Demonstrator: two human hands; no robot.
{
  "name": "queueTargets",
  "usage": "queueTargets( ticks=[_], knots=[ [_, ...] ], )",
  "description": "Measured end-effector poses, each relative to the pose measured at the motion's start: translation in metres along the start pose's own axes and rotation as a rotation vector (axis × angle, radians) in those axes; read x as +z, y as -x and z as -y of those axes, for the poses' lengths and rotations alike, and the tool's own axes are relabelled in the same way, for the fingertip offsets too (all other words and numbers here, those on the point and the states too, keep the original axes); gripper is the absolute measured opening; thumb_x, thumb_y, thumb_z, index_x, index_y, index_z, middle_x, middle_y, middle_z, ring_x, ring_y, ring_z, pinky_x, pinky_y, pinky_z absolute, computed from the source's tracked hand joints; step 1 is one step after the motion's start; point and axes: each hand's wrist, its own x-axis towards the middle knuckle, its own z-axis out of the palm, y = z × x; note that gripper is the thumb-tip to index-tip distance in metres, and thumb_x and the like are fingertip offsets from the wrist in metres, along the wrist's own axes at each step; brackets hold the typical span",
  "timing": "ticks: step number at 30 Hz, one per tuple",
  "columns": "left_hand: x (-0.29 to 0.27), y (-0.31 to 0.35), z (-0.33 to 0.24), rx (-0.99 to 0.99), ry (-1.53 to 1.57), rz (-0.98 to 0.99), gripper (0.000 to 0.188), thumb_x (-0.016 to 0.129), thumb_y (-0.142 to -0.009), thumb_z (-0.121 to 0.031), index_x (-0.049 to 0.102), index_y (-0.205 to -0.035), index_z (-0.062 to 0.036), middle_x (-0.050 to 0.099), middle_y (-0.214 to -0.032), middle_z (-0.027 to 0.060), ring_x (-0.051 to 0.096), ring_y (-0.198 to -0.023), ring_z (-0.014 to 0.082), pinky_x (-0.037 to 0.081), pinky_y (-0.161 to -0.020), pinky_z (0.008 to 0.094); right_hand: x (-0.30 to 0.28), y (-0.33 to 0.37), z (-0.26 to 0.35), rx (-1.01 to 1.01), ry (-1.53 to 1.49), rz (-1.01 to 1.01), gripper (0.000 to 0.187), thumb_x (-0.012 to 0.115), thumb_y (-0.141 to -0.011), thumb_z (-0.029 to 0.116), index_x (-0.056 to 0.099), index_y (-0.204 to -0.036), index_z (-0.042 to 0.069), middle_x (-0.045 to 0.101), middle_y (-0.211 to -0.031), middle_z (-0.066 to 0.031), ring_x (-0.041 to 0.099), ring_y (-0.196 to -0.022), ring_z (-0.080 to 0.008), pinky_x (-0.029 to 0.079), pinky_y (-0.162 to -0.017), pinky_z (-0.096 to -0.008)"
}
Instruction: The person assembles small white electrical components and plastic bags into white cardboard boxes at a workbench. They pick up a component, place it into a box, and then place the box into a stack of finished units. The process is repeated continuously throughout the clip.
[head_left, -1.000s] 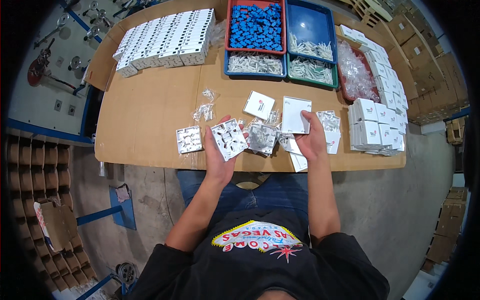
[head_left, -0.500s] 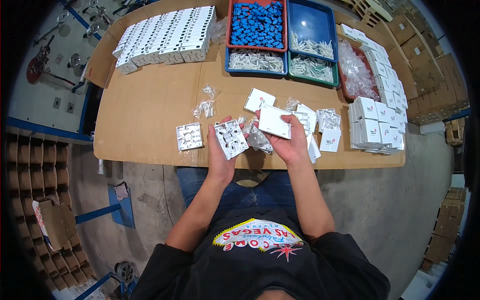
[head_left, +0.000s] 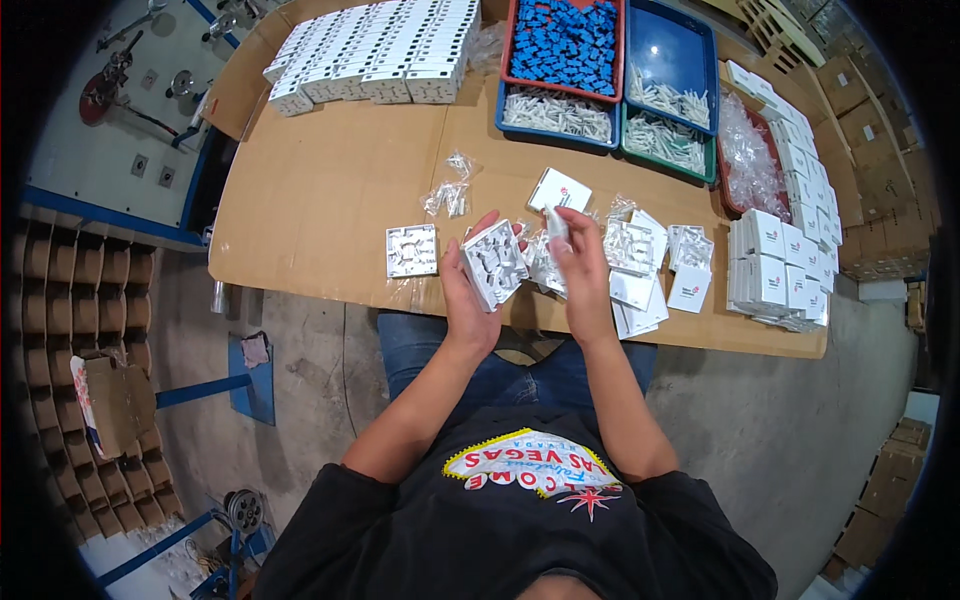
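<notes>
My left hand is closed round the edges of a square white plastic housing, tilted with its hollow, ribbed side showing. To its right, my right hand pinches a small clear plastic bag between thumb and fingers; its contents are blurred. More clear bags of small parts lie on the cardboard between the hands. Left of my left hand sits a second white housing, hollow side up. A flat white square box or cover lies just beyond my right hand.
Flat white covers and housings overlap at the right. Stacked white units stand farther right. At the back are rows of white units, a red tray of blue pieces, trays of white plugs and bagged plugs.
My right hand held a flat white cover; now it pinches a small clear bag. The housing in my left hand has tilted. The whole view has shifted, with the table appearing farther right.
</notes>
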Motion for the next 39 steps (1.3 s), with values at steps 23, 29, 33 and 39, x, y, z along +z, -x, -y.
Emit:
queueTargets(
  ticks=[23, 29, 33, 39],
  knots=[
    [0.010, 0.016, -0.009, 0.107, -0.075, 0.171, 0.067, 0.036, -0.111, -0.045, 0.031, -0.168, -0.0097, 0.051, -0.156, 0.0131, 0.053, -0.140, 0.0249, 0.043, -0.117, 0.0387, 0.032, 0.014, -0.003, -0.402, 0.519, 0.115, 0.082, 0.086, -0.085, 0.049, 0.061, -0.147, 0.003, 0.060, -0.145, -0.0224, 0.061, -0.132, -0.0378, 0.050, -0.109, -0.0440],
    [0.020, 0.023, -0.008, 0.184, -0.330, 0.143, 0.074, 0.055, -0.108, -0.024, 0.019, -0.171, -0.0068, 0.039, -0.167, 0.0128, 0.045, -0.146, 0.0210, 0.039, -0.118, 0.0352, 0.035, 0.015, -0.001, -0.378, 0.334, 0.151, 0.052, 0.064, -0.107, 0.032, 0.060, -0.148, 0.001, 0.049, -0.159, -0.0224, 0.051, -0.145, -0.0372, 0.045, -0.115, -0.0449],
    [0.008, 0.025, -0.006, 0.312, -0.531, 0.253, 0.073, 0.055, -0.108, -0.022, 0.022, -0.170, -0.0030, 0.025, -0.174, 0.0166, 0.030, -0.158, 0.0265, 0.028, -0.126, 0.0390, 0.030, 0.008, 0.009, -0.123, 0.002, -0.036, 0.047, 0.048, -0.115, 0.037, 0.067, -0.132, -0.001, 0.065, -0.137, -0.0153, 0.061, -0.124, -0.0246, 0.050, -0.101, -0.0370],
    [0.018, 0.040, 0.005, 0.485, -0.785, 0.451, 0.065, 0.055, -0.107, -0.021, 0.035, -0.165, 0.0001, 0.018, -0.176, 0.0236, 0.017, -0.163, 0.0352, 0.017, -0.129, 0.0453, 0.024, -0.004, 0.014, 0.073, 0.079, -0.221, 0.066, 0.039, -0.117, 0.045, 0.067, -0.077, 0.000, 0.064, -0.068, -0.0029, 0.056, -0.065, -0.0099, 0.044, -0.062, -0.0284]
  ],
)
